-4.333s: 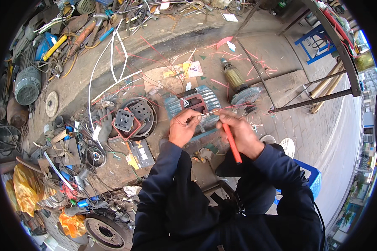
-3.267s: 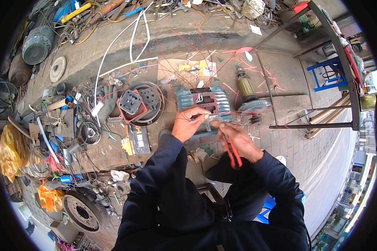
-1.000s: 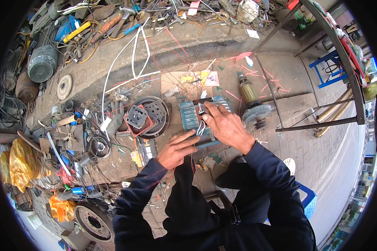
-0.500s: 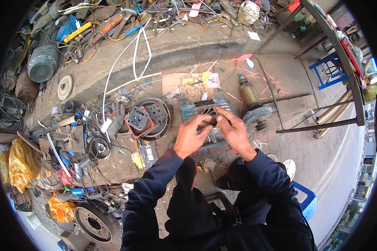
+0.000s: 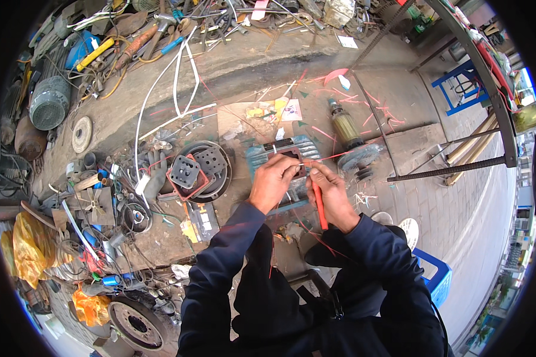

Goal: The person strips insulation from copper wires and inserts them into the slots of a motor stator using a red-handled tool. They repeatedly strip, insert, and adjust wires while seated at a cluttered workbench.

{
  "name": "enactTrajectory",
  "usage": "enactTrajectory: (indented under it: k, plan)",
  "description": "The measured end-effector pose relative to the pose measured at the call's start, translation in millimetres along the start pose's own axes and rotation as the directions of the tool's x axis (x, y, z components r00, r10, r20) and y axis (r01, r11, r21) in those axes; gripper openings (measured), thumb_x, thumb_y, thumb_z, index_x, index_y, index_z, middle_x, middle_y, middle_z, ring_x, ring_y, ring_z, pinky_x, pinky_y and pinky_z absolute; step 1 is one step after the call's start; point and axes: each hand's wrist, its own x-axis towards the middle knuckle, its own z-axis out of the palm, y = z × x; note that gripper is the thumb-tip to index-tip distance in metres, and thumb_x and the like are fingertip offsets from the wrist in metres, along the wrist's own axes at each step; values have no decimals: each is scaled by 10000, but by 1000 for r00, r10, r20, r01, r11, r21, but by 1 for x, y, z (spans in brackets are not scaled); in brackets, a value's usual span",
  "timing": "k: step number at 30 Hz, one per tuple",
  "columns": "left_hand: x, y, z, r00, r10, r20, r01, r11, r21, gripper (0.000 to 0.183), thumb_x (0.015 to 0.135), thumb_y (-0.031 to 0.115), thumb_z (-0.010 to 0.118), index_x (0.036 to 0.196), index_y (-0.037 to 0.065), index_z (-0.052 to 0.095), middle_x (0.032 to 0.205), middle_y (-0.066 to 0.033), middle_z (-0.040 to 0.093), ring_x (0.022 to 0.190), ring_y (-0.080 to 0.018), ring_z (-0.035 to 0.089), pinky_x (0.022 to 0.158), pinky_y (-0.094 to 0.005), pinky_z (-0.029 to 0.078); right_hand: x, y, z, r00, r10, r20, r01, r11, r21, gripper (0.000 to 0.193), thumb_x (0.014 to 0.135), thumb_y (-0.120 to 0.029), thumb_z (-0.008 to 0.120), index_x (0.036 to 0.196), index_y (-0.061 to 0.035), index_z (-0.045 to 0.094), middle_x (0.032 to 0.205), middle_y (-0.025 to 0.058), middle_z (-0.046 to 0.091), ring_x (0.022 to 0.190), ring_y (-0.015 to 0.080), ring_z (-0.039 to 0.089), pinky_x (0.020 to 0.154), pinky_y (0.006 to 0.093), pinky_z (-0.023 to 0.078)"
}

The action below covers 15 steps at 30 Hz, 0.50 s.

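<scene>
Over a blue-green ribbed motor housing (image 5: 258, 156) my two hands come together. My left hand (image 5: 274, 181) is closed, its thumb and forefinger pinching a thin wire at the fingertips. A red wire (image 5: 333, 157) stretches off to the right from where the hands meet. In my closed right hand (image 5: 335, 193) is a red-handled tool (image 5: 320, 208), its handle hanging down below the fingers; its working end is hidden. The right fingertips also meet the wire near the left ones. The housing's dark square opening lies partly behind my hands.
A rotor (image 5: 347, 127) with a yellowish core stands beside a grey disc (image 5: 360, 156) on the right. Left of the housing, two grey perforated blocks (image 5: 184, 171) sit with a round metal ring (image 5: 225, 189). Red offcuts litter the far right. A black steel frame (image 5: 494, 83) rises there.
A red-handled tool and long red wire now show at my hands. My left hand's pinch has moved close to my right fingertips. The whole view has shifted slightly.
</scene>
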Motion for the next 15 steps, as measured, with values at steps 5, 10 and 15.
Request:
enactTrajectory:
  k: [5,10,15]
  plan:
    - [-1,-5,6,998,-25,-56,25,1000,-4,80,918,66,752,998,60,740,926,-111,712,822,-328,710,725,-399,567,3,4,4,999,36,9,-36,999,28,394,1079,-238,632,1434,-71,599,832,33,646,565,132,576,465,274,437]
    - [-6,-7,8,997,-56,-44,54,997,-47,75,902,56,773,960,58,727,897,-94,707,777,-290,699,686,-377,547,2,-4,-3,998,64,8,-64,998,8,373,1053,-234,674,1370,-41,644,817,37,644,551,132,568,458,274,432]
    - [-7,-9,8,998,-59,-27,56,994,-90,80,896,42,781,949,43,721,868,-92,695,766,-257,694,675,-354,535,-10,-15,-16,999,42,-31,-41,999,36,371,1027,-232,706,1349,-52,665,832,17,641,535,103,545,457,259,415]
